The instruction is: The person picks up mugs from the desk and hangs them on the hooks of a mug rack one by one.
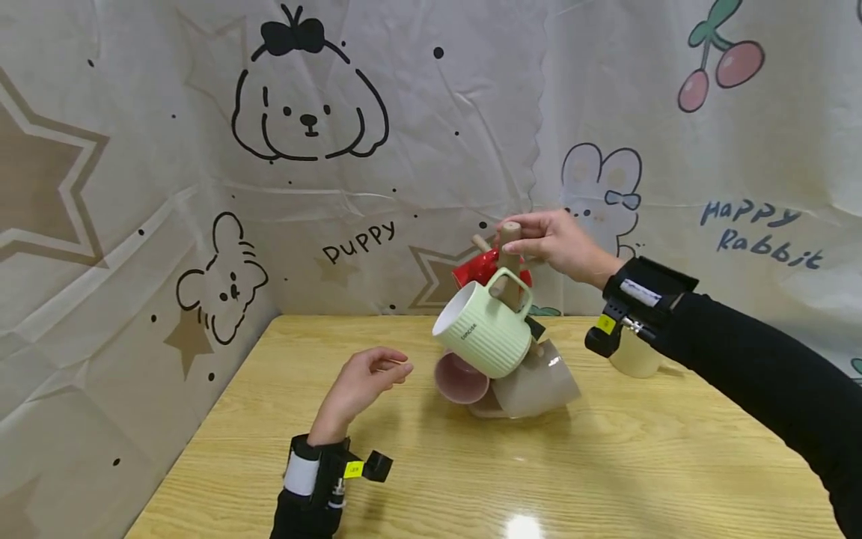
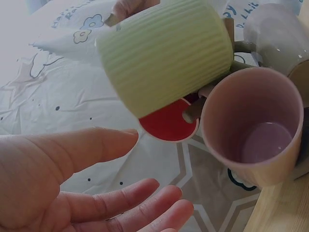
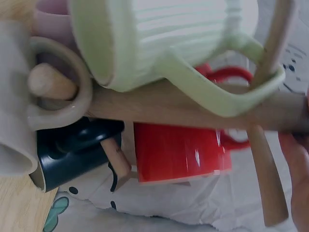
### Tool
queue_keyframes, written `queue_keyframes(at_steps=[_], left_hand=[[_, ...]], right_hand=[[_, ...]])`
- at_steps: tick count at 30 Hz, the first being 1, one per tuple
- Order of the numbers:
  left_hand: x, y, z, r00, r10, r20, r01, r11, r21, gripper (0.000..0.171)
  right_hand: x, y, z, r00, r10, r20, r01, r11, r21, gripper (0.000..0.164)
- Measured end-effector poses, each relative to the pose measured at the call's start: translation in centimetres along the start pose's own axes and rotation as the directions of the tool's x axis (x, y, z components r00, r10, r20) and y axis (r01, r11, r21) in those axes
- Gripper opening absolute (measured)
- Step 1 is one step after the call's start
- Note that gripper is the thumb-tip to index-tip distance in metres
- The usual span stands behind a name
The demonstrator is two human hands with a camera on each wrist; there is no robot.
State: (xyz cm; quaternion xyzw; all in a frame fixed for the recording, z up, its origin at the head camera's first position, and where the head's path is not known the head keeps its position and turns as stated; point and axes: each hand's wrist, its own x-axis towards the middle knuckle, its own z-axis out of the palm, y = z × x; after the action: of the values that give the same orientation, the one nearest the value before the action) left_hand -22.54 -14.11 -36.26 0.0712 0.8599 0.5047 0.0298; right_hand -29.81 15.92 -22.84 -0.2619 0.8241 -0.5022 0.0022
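Observation:
My right hand grips the top of a wooden mug tree, thumb and fingers on either side of the post. A ribbed light green mug hangs tilted by its handle from an upper peg. Behind it is a red mug. Lower down hang a pink mug, its mouth facing left in the head view, and a greyish-beige mug. A dark mug shows in the right wrist view. My left hand hovers left of the pink mug, fingers loosely bent, holding nothing.
A cream mug stands on the wooden table to the right, partly hidden behind my right wrist. A printed cloth with cartoon drawings hangs along the table's back and left edges.

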Motion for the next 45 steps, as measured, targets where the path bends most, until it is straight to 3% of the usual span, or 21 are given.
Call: queue_keyframes(at_steps=[6, 12, 19, 21, 24, 29, 32, 35, 38, 45], left_hand=[[0.2, 0.2, 0.1, 1.0, 0.015, 0.004, -0.015, 1.0, 0.012, 0.03], [0.2, 0.1, 0.1, 1.0, 0.008, 0.007, -0.008, 1.0, 0.009, 0.028], [0.1, -0.1, 0.4, 0.999, -0.011, 0.031, 0.011, 1.0, -0.001, 0.029], [0.1, -0.1, 0.5, 0.999, -0.017, 0.033, 0.017, 1.0, 0.0, 0.03], [0.0, 0.1, 0.6, 0.999, -0.026, 0.029, 0.025, 1.0, 0.005, 0.03], [0.0, 0.2, 0.6, 0.999, -0.021, 0.025, 0.021, 1.0, 0.01, 0.031], [0.0, 0.2, 0.4, 0.999, -0.015, 0.03, 0.015, 1.0, 0.003, 0.031], [0.0, 0.1, 0.3, 0.999, -0.016, 0.033, 0.016, 1.0, -0.003, 0.032], [-0.1, 0.1, 0.3, 0.999, -0.016, 0.03, 0.016, 1.0, 0.004, 0.03], [-0.1, 0.1, 0.3, 1.0, -0.016, 0.027, 0.015, 1.0, 0.006, 0.028]], right_hand=[[-0.7, -0.8, 0.9, 0.989, 0.05, -0.137, -0.059, 0.996, -0.068, 0.042], [-1.0, -1.4, 2.0, 0.964, 0.083, -0.253, -0.114, 0.987, -0.109, 0.041], [-1.5, -2.1, 3.2, 0.926, 0.078, -0.369, -0.156, 0.97, -0.186, 0.029], [-1.6, -2.4, 3.0, 0.931, 0.105, -0.351, -0.18, 0.965, -0.189, 0.029], [-1.4, -2.4, 1.8, 0.953, 0.151, -0.262, -0.202, 0.963, -0.18, 0.033], [-0.1, -1.4, -1.2, 0.995, 0.103, -0.004, -0.101, 0.969, -0.225, 0.036], [0.9, -0.7, -2.6, 0.978, 0.086, 0.19, -0.061, 0.989, -0.131, 0.037], [1.6, 0.0, -3.4, 0.946, 0.078, 0.315, -0.067, 0.997, -0.044, 0.037], [1.8, 0.9, -3.3, 0.94, 0.025, 0.339, -0.031, 0.999, 0.013, 0.033], [1.1, 2.1, -2.2, 0.971, -0.134, 0.198, 0.131, 0.991, 0.029, 0.031]])
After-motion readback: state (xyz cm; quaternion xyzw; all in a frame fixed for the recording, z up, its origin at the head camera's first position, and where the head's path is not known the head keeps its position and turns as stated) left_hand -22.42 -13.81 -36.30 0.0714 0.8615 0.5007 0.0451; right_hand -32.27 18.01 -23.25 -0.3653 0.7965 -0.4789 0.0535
